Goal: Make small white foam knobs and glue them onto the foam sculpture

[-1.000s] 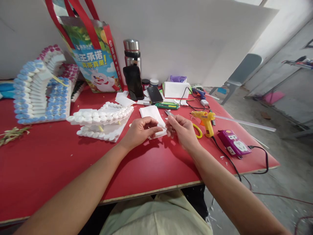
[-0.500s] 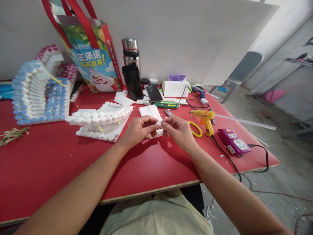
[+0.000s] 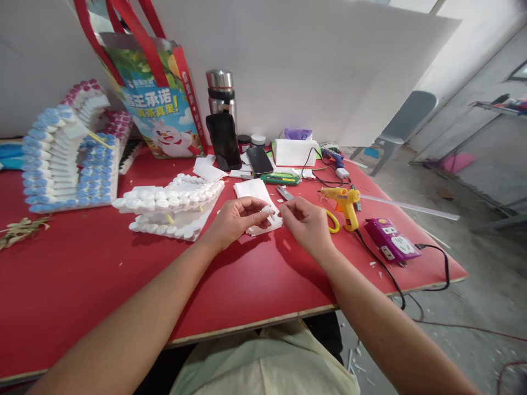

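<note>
1. Your left hand (image 3: 234, 219) pinches a small white piece (image 3: 267, 210) between thumb and fingertips, closed on it just above the red bench (image 3: 82, 274).
2. Your right hand (image 3: 307, 222) sits immediately right of that piece, fingers curled toward it and nearly meeting the left fingertips; whether it touches the piece, you cannot tell.
3. The piece lies between both hands, the left one nearer since it carries it; it is too small to read a long axis.
4. Directly behind the piece lies a stack of white foam sheets (image 3: 255, 192), flat and matte, its long side running away from you.
5. Left of the piece stands a white foam model (image 3: 173, 206), tiered and studded with round white caps.
6. Right of the piece, a yellow glue gun (image 3: 346, 203) stands upright beside yellow-handled scissors (image 3: 334, 220), with a purple power strip (image 3: 391, 244) farther right.
7. Far left of the piece, a blue-capped foam model (image 3: 66, 159) rises in steps.
</note>
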`<action>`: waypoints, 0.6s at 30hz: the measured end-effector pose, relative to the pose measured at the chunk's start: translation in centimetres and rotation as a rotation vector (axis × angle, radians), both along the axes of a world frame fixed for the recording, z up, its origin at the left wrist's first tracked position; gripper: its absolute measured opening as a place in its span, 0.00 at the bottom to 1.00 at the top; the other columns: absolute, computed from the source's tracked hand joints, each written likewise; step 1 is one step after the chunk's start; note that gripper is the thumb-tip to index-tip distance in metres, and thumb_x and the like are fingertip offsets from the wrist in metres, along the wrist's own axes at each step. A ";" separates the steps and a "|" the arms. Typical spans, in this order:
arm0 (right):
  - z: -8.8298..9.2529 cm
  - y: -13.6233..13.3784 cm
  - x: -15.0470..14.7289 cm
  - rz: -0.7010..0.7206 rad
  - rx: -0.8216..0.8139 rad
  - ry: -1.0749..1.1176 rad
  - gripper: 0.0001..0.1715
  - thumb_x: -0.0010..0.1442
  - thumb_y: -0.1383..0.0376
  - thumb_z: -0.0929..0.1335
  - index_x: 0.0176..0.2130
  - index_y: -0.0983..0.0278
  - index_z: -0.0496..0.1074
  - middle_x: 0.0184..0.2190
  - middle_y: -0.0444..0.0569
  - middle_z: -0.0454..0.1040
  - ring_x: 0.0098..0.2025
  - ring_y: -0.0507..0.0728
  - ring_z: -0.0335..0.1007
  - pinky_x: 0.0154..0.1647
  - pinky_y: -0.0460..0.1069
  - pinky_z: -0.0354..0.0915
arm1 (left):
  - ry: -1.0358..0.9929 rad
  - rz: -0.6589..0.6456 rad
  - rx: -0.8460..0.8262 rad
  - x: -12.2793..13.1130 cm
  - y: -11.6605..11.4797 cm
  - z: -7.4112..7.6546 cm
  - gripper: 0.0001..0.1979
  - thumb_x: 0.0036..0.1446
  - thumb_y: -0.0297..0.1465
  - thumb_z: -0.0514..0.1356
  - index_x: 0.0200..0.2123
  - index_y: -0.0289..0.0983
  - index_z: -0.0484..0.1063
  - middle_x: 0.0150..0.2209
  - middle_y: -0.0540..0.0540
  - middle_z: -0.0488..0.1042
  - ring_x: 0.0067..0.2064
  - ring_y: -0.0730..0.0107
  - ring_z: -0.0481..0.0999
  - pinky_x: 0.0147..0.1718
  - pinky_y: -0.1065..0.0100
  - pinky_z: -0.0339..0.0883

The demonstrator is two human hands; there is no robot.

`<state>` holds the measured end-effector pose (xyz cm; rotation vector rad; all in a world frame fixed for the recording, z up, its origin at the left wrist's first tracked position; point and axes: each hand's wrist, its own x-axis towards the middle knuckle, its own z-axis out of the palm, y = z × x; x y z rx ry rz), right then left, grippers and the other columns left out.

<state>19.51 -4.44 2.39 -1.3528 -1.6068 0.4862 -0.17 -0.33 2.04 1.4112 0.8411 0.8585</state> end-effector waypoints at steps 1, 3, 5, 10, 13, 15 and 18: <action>0.1 -0.1 0.5 -0.054 0.027 -0.130 0.11 0.65 0.60 0.66 0.33 0.62 0.73 0.27 0.47 0.76 0.27 0.54 0.70 0.30 0.49 0.63 | -0.010 0.004 -0.024 0.0 0.0 0.0 0.20 0.53 0.43 0.71 0.43 0.34 0.79 0.33 0.43 0.81 0.35 0.66 0.81 0.35 0.68 0.73; 0.3 -0.5 1.6 -0.140 -0.002 -0.422 0.12 0.65 0.63 0.65 0.45 0.64 0.73 0.37 0.54 0.79 0.35 0.59 0.74 0.35 0.51 0.64 | -0.046 0.002 -0.077 -0.1 0.1 -0.1 0.20 0.52 0.42 0.71 0.43 0.34 0.79 0.32 0.43 0.81 0.33 0.67 0.80 0.32 0.70 0.73; 0.4 -0.8 2.7 -0.173 -0.109 -0.719 0.23 0.63 0.65 0.64 0.56 0.70 0.68 0.43 0.62 0.78 0.41 0.66 0.75 0.38 0.54 0.64 | -0.082 -0.009 -0.102 -0.2 0.2 -0.3 0.19 0.51 0.41 0.72 0.42 0.34 0.79 0.30 0.44 0.81 0.32 0.68 0.80 0.31 0.70 0.73; 0.6 -0.8 4.6 -0.127 -0.323 -1.067 0.30 0.60 0.65 0.65 0.60 0.73 0.64 0.46 0.69 0.73 0.48 0.73 0.72 0.44 0.57 0.62 | -0.161 -0.030 -0.129 -0.3 0.3 -0.4 0.16 0.52 0.38 0.72 0.38 0.34 0.79 0.31 0.45 0.80 0.30 0.72 0.78 0.28 0.72 0.71; 1.3 -0.1 4.9 -0.103 -0.479 -1.058 0.35 0.58 0.66 0.66 0.63 0.69 0.62 0.48 0.68 0.72 0.45 0.71 0.74 0.38 0.54 0.61 | -0.252 -0.017 -0.178 -0.3 0.3 -0.2 0.14 0.53 0.37 0.72 0.38 0.34 0.79 0.37 0.44 0.80 0.30 0.74 0.76 0.30 0.71 0.72; 1.8 0.3 5.0 -0.078 -0.572 -1.030 0.34 0.57 0.65 0.66 0.63 0.65 0.63 0.47 0.65 0.74 0.41 0.69 0.75 0.33 0.52 0.58 | -0.295 -0.001 -0.203 -0.3 0.3 0.0 0.14 0.53 0.36 0.72 0.39 0.34 0.79 0.39 0.44 0.80 0.30 0.75 0.76 0.32 0.70 0.73; 1.9 0.8 5.3 -0.064 -0.606 -1.000 0.30 0.56 0.63 0.67 0.58 0.64 0.68 0.40 0.60 0.76 0.38 0.68 0.74 0.30 0.50 0.54 | -0.329 0.009 -0.235 -0.4 0.3 0.3 0.14 0.53 0.35 0.72 0.40 0.33 0.80 0.40 0.44 0.80 0.31 0.76 0.76 0.35 0.72 0.74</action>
